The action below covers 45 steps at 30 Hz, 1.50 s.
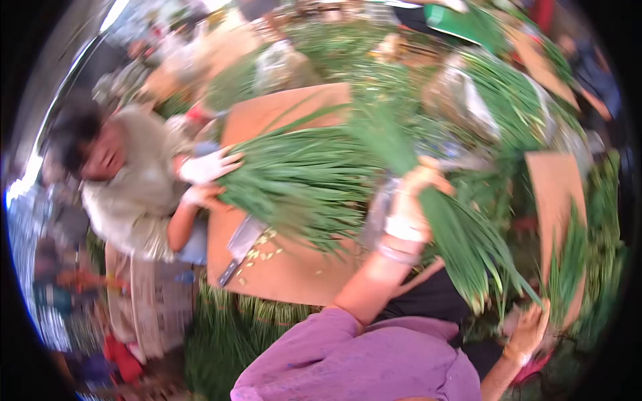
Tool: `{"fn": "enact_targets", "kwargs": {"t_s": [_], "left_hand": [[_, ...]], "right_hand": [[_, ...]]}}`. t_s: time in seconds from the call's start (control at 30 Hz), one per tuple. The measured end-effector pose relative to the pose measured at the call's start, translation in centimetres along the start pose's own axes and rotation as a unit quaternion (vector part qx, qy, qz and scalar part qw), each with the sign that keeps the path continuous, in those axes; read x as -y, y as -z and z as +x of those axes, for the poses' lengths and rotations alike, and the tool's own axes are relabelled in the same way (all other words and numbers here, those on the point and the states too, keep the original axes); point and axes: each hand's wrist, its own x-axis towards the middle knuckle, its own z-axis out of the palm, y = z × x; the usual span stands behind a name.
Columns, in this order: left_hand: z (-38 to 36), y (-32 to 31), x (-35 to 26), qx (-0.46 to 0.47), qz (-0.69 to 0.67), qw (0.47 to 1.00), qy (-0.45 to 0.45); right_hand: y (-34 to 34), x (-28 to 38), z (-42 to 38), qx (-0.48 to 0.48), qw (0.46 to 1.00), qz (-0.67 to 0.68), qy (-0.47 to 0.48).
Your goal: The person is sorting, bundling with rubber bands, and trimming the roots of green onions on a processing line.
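Note:
My left hand [416, 204], in a pale glove cut off at the fingers or pulled low, is closed round the middle of a bunch of garlic chives [461, 247]. The leaves spread up and away from the hand, and their pale ends hang down to the right. Lower right, my right hand [528, 331] is closed at the tip of a long leaf that runs out of this bunch. A large pile of chives [307, 174] lies across the brown board [301, 281] in front of me. A cleaver [241, 250] lies flat on that board among small cut pieces.
Across on the left, a co-worker [134, 180] rests both gloved hands [210, 167] on the pile. A plastic crate [160, 307] stands below them. Another upright board [555, 200] is at right, and a bagged bundle of greens [501, 100] lies behind. Motion blurs parts.

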Motion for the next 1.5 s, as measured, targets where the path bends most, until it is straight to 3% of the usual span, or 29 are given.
{"fn": "enact_targets", "kwargs": {"t_s": [0.03, 0.07, 0.1, 0.17, 0.23, 0.27, 0.3, 0.33, 0.37, 0.43, 0.5, 0.57, 0.6, 0.63, 0.67, 0.7, 0.73, 0.77, 0.8, 0.9, 1.0, 1.07, 1.13, 1.17, 1.23, 1.3, 1.4, 1.47, 1.5], "left_hand": [[0.5, 0.1, -0.5, 0.042, -0.137, 0.988, 0.053], [1.1, 0.2, -0.6, 0.012, -0.044, 0.999, 0.002], [1.6, 0.5, -0.8, 0.075, -0.035, 0.996, -0.043], [2.8, 2.4, -1.9, 0.082, -0.085, 0.991, -0.069], [2.7, 2.1, -1.8, 0.102, -0.071, 0.989, -0.077], [2.9, 2.1, -2.3, 0.115, -0.067, 0.989, -0.072], [2.6, 1.2, -1.8, 0.129, -0.063, 0.988, -0.064], [2.1, 0.1, -1.6, 0.109, -0.055, 0.991, -0.061], [2.4, 0.3, -1.7, 0.16, -0.065, 0.984, -0.039], [1.1, -2.3, -0.6, 0.15, -0.048, 0.987, -0.027], [-0.4, -4.6, 1.0, 0.168, -0.002, 0.986, 0.012], [-1.6, -6.6, 4.3, 0.187, 0.011, 0.978, 0.088], [-3.3, -8.0, 5.2, 0.18, 0.058, 0.978, 0.086], [-5.5, -10.2, 6.8, 0.14, 0.073, 0.977, 0.144], [-6.0, -10.4, 8.9, 0.189, 0.031, 0.962, 0.193], [-5.9, -10.9, 9.1, 0.218, 0.031, 0.959, 0.178], [-6.9, -11.7, 9.7, 0.22, -0.006, 0.951, 0.218], [-7.8, -11.9, 10.4, 0.218, -0.041, 0.944, 0.244], [-8.2, -12.2, 10.2, 0.218, -0.039, 0.944, 0.244], [-7.0, -12.0, 11.1, 0.193, -0.023, 0.953, 0.232], [-5.1, -11.4, 13.0, 0.131, -0.024, 0.964, 0.23], [-4.6, -10.8, 15.0, 0.096, -0.013, 0.971, 0.218], [-4.3, -10.3, 16.7, 0.102, 0.006, 0.971, 0.217], [-4.2, -9.9, 17.5, 0.114, 0.016, 0.97, 0.215], [-4.7, -10.3, 18.7, 0.107, 0.036, 0.968, 0.225], [-4.1, -10.7, 19.5, 0.098, 0.053, 0.961, 0.251], [-2.7, -10.4, 20.3, 0.133, 0.085, 0.95, 0.269], [-1.9, -11.4, 20.5, 0.25, 0.118, 0.913, 0.301], [0.9, -8.7, 21.6, 0.277, 0.18, 0.901, 0.282]], "right_hand": [[2.5, 1.2, 0.0, 0.138, 0.984, 0.111, -0.014], [2.7, 2.2, -0.5, 0.072, 0.984, 0.154, -0.043], [4.1, 2.1, -0.7, -0.054, 0.986, 0.16, -0.01], [6.4, 1.3, -1.2, -0.196, 0.972, 0.125, 0.038], [12.8, 0.7, -1.7, -0.074, 0.994, -0.07, -0.051], [14.0, 0.3, -1.7, -0.074, 0.922, -0.366, -0.103], [13.7, 0.8, -3.2, -0.045, 0.793, -0.608, -0.025], [12.2, 1.1, -3.9, -0.037, 0.748, -0.661, 0.047], [10.2, 1.5, -4.2, -0.029, 0.695, -0.709, 0.118], [5.1, 5.1, -4.2, 0.0, 0.782, -0.61, 0.131], [-0.6, 7.0, -4.7, 0.045, 0.778, -0.584, 0.226], [-6.2, 8.1, -5.0, 0.101, 0.79, -0.551, 0.25], [-8.4, 8.0, -5.1, 0.129, 0.777, -0.542, 0.293], [-9.3, 8.1, -5.4, 0.133, 0.763, -0.543, 0.324], [-9.7, 7.9, -4.7, 0.151, 0.779, -0.512, 0.329], [-10.9, 7.4, -3.4, 0.184, 0.775, -0.497, 0.344], [-10.8, 6.8, -3.4, 0.232, 0.869, -0.373, 0.228], [-10.4, 6.1, -3.5, 0.272, 0.928, -0.235, 0.102], [-8.1, 4.4, -3.6, 0.327, 0.931, -0.162, 0.022], [-3.9, 0.7, -4.0, 0.33, 0.934, -0.001, -0.138], [-4.5, 0.8, -5.4, 0.269, 0.958, -0.021, -0.1], [-6.4, 2.8, -6.1, 0.199, 0.956, -0.152, -0.155], [-4.6, -1.0, -5.0, 0.217, 0.937, -0.275, 0.003], [-5.2, -0.5, -4.9, 0.194, 0.943, -0.227, -0.149], [-3.9, -2.9, -4.7, 0.23, 0.935, -0.163, -0.214], [-3.7, -4.2, -4.5, 0.273, 0.943, -0.137, -0.132], [-3.7, -3.0, -5.2, 0.219, 0.956, -0.062, -0.183], [-2.2, -3.7, -4.0, 0.194, 0.963, -0.059, -0.179], [-1.6, -4.3, -3.5, 0.174, 0.966, -0.057, -0.181]]}}
